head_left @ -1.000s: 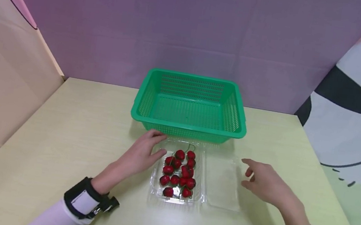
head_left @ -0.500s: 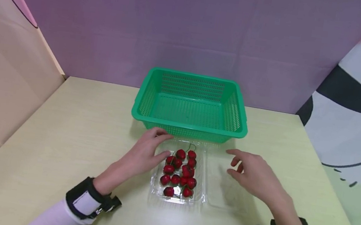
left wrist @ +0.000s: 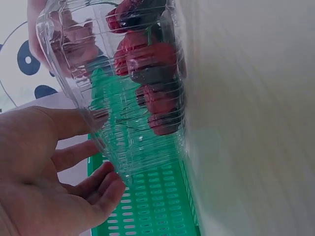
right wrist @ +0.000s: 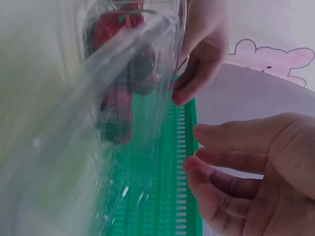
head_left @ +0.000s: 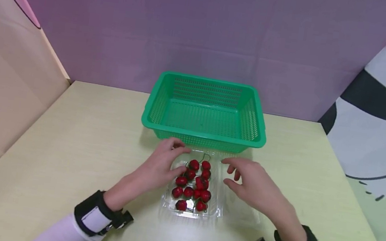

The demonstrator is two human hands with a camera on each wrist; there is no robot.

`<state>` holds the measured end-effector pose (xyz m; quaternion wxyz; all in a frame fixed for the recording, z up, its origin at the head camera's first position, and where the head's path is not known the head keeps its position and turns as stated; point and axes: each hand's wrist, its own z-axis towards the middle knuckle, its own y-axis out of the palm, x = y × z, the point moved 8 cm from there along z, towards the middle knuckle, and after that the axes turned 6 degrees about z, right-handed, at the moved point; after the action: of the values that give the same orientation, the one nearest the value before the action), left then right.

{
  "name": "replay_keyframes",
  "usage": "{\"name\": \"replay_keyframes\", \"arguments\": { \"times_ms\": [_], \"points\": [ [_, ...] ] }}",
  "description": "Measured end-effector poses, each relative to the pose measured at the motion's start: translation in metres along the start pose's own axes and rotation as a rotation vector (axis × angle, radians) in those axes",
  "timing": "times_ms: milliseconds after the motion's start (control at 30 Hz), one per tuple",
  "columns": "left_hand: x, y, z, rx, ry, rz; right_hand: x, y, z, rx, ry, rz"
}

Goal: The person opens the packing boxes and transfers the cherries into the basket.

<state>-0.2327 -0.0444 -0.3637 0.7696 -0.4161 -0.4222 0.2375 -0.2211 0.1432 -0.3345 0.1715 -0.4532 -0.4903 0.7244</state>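
Dark red cherries [head_left: 188, 192], some with green stems, lie in a clear plastic clamshell box [head_left: 186, 214] at the middle of the table. Its transparent lid [head_left: 241, 212] is folded out flat on the right. My left hand [head_left: 157, 166] is at the box's far left corner, thumb over the rim and fingers relaxed; in the left wrist view, the fingertips [left wrist: 115, 189] are close to the rim, and contact is hard to tell. Over the lid's hinge side hovers my right hand [head_left: 257, 186], fingers loosely bent with nothing between them.
Directly behind the box stands a green perforated basket [head_left: 205, 136]. A purple cloth backdrop [head_left: 204, 36] hangs behind the table, with printed panels at either side. Both wrists wear black straps [head_left: 96, 213].
My right hand has moved left, from beside the lid to above the hinge side. My left hand has shifted slightly right over the box's edge. The cherries stay in the box.
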Motion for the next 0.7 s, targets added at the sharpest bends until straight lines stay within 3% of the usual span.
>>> {"name": "replay_keyframes", "arguments": {
  "times_ms": [300, 700],
  "points": [
    [0.005, -0.002, 0.003, 0.013, 0.0, -0.007, -0.029, 0.016, 0.013, -0.002, -0.186, -0.002],
    [0.014, 0.0, 0.005, -0.009, 0.051, 0.043, -0.043, 0.045, 0.024, -0.102, -0.149, -0.098]
  ]
}}
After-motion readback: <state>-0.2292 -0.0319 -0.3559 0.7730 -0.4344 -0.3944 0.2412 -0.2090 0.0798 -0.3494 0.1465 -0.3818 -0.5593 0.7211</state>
